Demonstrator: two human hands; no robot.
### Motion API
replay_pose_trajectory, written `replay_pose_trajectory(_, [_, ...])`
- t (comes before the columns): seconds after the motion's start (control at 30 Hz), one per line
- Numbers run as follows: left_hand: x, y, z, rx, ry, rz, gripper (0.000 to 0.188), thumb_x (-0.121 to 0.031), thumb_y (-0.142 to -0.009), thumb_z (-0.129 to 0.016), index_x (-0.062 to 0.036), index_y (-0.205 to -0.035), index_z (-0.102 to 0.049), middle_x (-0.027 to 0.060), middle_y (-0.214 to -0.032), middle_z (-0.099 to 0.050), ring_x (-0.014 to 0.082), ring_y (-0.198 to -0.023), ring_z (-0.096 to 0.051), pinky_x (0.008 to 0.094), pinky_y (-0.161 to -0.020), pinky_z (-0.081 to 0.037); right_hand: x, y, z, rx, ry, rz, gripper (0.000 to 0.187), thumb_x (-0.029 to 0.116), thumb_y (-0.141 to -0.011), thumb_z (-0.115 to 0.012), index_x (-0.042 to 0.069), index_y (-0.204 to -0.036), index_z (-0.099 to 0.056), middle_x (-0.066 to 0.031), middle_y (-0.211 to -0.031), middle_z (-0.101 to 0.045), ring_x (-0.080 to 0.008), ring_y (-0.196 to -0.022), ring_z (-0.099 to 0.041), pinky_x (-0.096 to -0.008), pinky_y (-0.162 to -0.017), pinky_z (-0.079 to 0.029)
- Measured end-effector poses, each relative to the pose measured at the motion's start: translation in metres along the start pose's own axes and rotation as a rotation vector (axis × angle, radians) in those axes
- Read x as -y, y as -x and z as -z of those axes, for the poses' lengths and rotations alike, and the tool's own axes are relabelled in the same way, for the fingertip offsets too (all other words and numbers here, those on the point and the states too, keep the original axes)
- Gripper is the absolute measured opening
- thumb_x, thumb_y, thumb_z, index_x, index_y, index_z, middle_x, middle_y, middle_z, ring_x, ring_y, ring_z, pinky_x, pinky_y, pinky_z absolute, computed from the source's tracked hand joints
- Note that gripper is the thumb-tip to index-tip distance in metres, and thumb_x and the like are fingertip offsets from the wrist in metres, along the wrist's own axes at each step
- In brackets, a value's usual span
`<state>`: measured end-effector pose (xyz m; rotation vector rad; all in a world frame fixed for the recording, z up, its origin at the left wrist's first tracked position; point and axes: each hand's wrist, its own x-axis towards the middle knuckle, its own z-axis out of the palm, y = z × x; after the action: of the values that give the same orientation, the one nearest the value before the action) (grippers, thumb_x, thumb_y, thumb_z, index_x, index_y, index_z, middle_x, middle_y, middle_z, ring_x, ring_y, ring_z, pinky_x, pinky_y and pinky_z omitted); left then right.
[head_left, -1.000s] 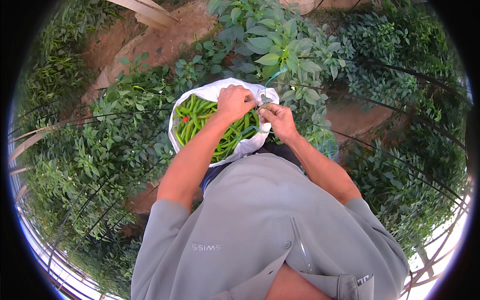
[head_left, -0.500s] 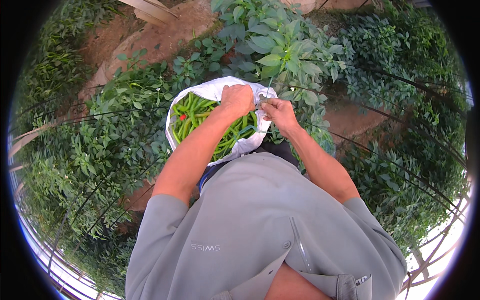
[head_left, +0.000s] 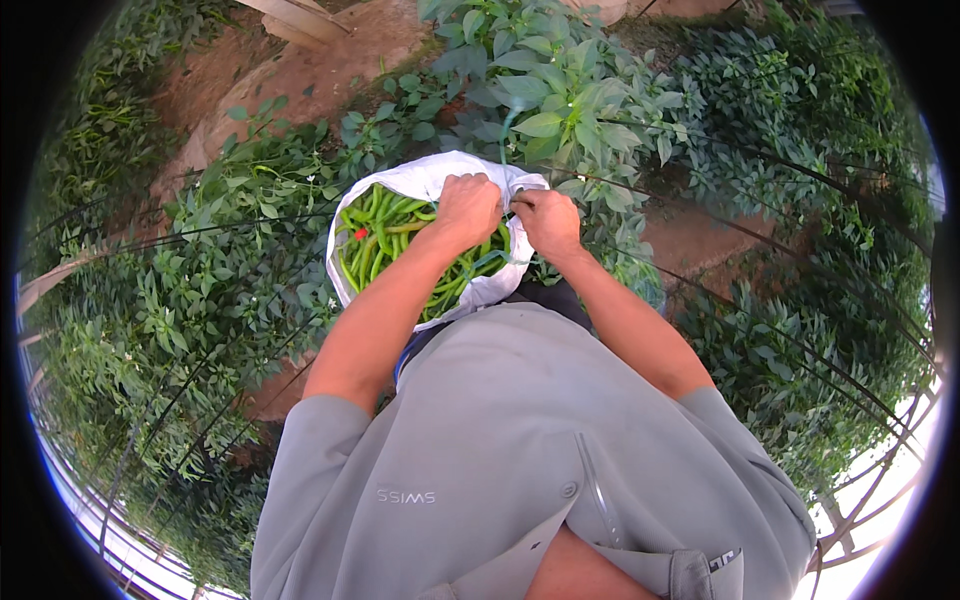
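A white sack (head_left: 420,180) stands upright in front of me, its mouth turned wide and filled with long green peppers (head_left: 380,225). A single red piece (head_left: 360,234) shows among them at the left. My left hand (head_left: 470,208) is closed on the sack's far right rim, fingers curled over the cloth. Close beside it, my right hand (head_left: 548,222) pinches a small dark thing at the same rim; the fingers hide most of it. Thin green string (head_left: 506,135) rises from between the hands, and a loose loop of it hangs over the peppers near the right rim.
Leafy pepper plants (head_left: 240,240) crowd the left, and more plants (head_left: 790,130) the right. A tall plant (head_left: 575,100) stands just beyond the sack. Dark lines (head_left: 760,225) stretch across the rows. Reddish soil (head_left: 270,100) and a pale post (head_left: 300,20) lie at the far left.
My right hand has turned over and drawn in closer to the left at the rim. The green string now stands higher and bends above the hands. My left hand has barely moved.
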<state>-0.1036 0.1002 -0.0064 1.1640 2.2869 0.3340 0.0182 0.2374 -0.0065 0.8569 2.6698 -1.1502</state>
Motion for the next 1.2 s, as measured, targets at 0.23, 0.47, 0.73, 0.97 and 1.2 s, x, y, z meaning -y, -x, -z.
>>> replay_pose_trajectory(0.23, [0.005, 0.008, 0.001, -0.015, 0.074, -0.035, 0.016, -0.022, -0.09, -0.074, -0.0069, -0.088, -0.08, 0.0182, -0.102, -0.074, 0.0396, -0.105, -0.069, 0.054, -0.093, -0.049, 0.004, -0.001, -0.005, 0.13, 0.102, -0.163, 0.02, 0.03, -0.088, -0.073, 0.019, -0.097, -0.086, -0.0168, -0.094, -0.08, -0.041, -0.088, -0.077, -0.0503, -0.082, -0.062])
replay_pose_trajectory(0.47, [0.005, 0.008, 0.002, 0.01, 0.089, -0.042, 0.017, -0.023, -0.09, -0.074, -0.0069, -0.092, -0.08, 0.0176, -0.102, -0.074, 0.0387, -0.107, -0.069, 0.0538, -0.096, -0.049, -0.018, -0.02, -0.015, 0.35, -0.275, -0.314, 0.02, 0.02, -0.091, -0.078, 0.002, -0.098, -0.085, -0.0066, -0.076, -0.073, -0.0224, -0.06, -0.064, -0.0401, -0.059, -0.053])
replay_pose_trajectory(0.73, [0.013, 0.002, -0.002, 0.044, 0.107, -0.076, 0.017, -0.02, -0.09, -0.072, -0.0058, -0.09, -0.081, 0.0203, -0.099, -0.075, 0.041, -0.101, -0.071, 0.054, -0.092, -0.053, -0.003, -0.033, 0.004, 0.499, -0.671, -0.698, 0.013, 0.009, -0.092, -0.076, 0.007, -0.08, -0.07, 0.0026, -0.066, -0.049, -0.0086, -0.051, -0.037, -0.0305, -0.043, -0.025])
replay_pose_trajectory(0.97, [0.014, 0.001, 0.0, 0.074, 0.136, -0.084, 0.017, -0.02, -0.09, -0.072, -0.0053, -0.09, -0.081, 0.0209, -0.098, -0.075, 0.0412, -0.101, -0.071, 0.0539, -0.09, -0.053, -0.005, -0.036, 0.003, 0.564, -0.622, -0.707, 0.017, 0.0, -0.087, -0.073, 0.008, -0.075, -0.064, 0.0017, -0.066, -0.05, -0.0089, -0.048, -0.037, -0.0302, -0.043, -0.025])
replay_pose_trajectory(1.2, [0.015, -0.001, -0.003, 0.063, 0.187, -0.08, 0.017, -0.02, -0.089, -0.072, -0.0042, -0.09, -0.08, 0.0207, -0.097, -0.073, 0.0403, -0.101, -0.07, 0.054, -0.09, -0.052, -0.012, -0.038, -0.003, 0.633, -0.582, -0.639, 0.017, -0.003, -0.085, -0.077, 0.008, -0.078, -0.065, 0.0012, -0.066, -0.052, -0.0096, -0.048, -0.04, -0.0293, -0.042, -0.027])
